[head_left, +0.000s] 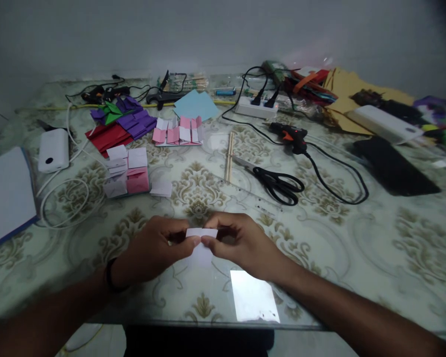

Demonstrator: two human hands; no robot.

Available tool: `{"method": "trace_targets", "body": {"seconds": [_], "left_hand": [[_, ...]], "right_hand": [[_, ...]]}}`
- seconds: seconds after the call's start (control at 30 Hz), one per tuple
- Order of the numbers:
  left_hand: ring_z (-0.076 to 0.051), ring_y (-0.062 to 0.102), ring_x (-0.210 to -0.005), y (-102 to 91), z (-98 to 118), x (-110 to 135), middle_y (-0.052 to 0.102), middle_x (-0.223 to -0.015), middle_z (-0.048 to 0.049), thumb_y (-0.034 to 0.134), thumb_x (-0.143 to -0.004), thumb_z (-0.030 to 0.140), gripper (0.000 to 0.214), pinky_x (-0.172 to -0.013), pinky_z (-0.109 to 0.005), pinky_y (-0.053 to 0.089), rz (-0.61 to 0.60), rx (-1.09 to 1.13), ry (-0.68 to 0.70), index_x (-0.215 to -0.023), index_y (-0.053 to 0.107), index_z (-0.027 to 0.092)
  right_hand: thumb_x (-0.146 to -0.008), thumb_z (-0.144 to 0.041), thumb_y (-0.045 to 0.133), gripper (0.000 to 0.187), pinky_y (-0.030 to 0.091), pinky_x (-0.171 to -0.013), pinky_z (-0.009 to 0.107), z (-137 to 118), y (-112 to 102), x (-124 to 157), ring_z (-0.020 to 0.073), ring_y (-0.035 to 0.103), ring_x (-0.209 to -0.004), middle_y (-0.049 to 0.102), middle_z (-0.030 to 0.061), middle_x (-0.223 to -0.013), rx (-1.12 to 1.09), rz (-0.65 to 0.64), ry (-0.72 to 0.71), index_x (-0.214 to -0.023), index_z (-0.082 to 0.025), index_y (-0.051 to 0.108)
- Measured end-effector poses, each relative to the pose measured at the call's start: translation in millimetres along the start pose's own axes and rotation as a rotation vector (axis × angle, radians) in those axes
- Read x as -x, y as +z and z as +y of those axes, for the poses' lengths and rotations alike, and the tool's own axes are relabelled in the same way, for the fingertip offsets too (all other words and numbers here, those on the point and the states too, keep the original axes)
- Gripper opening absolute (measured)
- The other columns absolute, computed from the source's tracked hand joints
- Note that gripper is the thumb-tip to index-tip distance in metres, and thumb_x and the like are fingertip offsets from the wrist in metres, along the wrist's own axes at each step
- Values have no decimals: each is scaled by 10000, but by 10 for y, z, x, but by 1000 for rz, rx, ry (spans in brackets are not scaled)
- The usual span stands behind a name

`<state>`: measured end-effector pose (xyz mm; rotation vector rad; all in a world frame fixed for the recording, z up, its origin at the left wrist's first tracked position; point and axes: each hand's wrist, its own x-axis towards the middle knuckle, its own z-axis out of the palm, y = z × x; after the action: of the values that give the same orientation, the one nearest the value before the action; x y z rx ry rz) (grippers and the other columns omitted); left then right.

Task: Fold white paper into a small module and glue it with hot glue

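Between both hands is a small piece of folded white paper point(201, 232), held above the table near its front edge. My left hand point(152, 248) pinches its left side, thumb in front and fingers behind. From the right, my right hand point(241, 243) grips the paper the same way, and the two thumb tips nearly meet at its middle. Beyond the hands, to the left, lie a small folded white paper point(161, 188) and a pink and white group of folded papers point(127, 173). A similar pink and white group point(178, 131) sits farther back.
Black-handled scissors point(277, 183), wooden sticks point(229, 158) and a clear ruler point(245, 196) lie ahead. A glue gun point(290, 136) is corded near a power strip point(256, 106). At right rests a black phone point(396, 166); at left, a white power bank point(54, 150) and cable.
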<state>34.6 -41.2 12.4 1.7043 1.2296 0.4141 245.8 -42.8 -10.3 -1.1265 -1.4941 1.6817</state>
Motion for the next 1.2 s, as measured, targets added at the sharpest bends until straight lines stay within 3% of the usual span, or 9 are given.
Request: {"method": "trace_targets", "body": {"seconds": [0.27, 0.53, 0.73, 0.83, 0.9, 1.2], "left_hand": [[-89, 326, -528, 16, 8, 40, 359, -558, 60, 579, -832, 311, 286, -502, -245, 243, 93, -8, 54, -596, 480, 184], [-83, 315, -485, -37, -10, 14, 341, -526, 65, 578, -828, 309, 328, -473, -238, 241, 157, -70, 136, -564, 423, 193], [-71, 378, -525, -67, -75, -30, 407, -557, 69, 628, -914, 283, 373, -514, -206, 318, 176, -104, 165, -580, 513, 164], [-103, 595, -669, -81, -99, -52, 662, -722, 23, 676, -928, 226, 208, -617, -209, 455, 170, -12, 258, -731, 712, 167], [-138, 686, -812, -74, -115, -63, 754, -878, -12, 716, -916, 184, 95, -742, -240, 531, 193, 28, 341, -843, 776, 188], [-155, 694, -898, -58, -56, 30, 731, -963, -12, 751, -869, 86, 134, -821, -297, 575, 290, -53, 666, -922, 728, 208]], "right_hand": [[-895, -478, 750, 309, 430, -598, 238, -48, 2, 22, 125, 541, -664, 621, -9, -727, 67, -19, -88, -846, -177, 701], [-853, -552, 781, 402, 360, -523, 221, -87, -26, 1, 96, 486, -570, 556, -34, -664, -20, -60, 29, -840, -158, 700], [-813, -468, 837, 344, 371, -532, 222, -38, -97, -55, 97, 483, -569, 570, -38, -646, -52, 9, -25, -778, -166, 675], [-859, -392, 796, 258, 402, -553, 224, -33, -110, -54, 109, 520, -605, 609, -21, -683, 65, 47, -105, -794, -168, 687], [-895, -334, 754, 195, 433, -582, 232, -33, -99, -38, 120, 558, -637, 634, -6, -714, 171, 76, -184, -815, -166, 696], [-922, -92, 707, 52, 486, -669, 286, -59, -34, 78, 157, 610, -742, 696, 67, -818, 494, 139, -857, -929, -132, 675]]}}
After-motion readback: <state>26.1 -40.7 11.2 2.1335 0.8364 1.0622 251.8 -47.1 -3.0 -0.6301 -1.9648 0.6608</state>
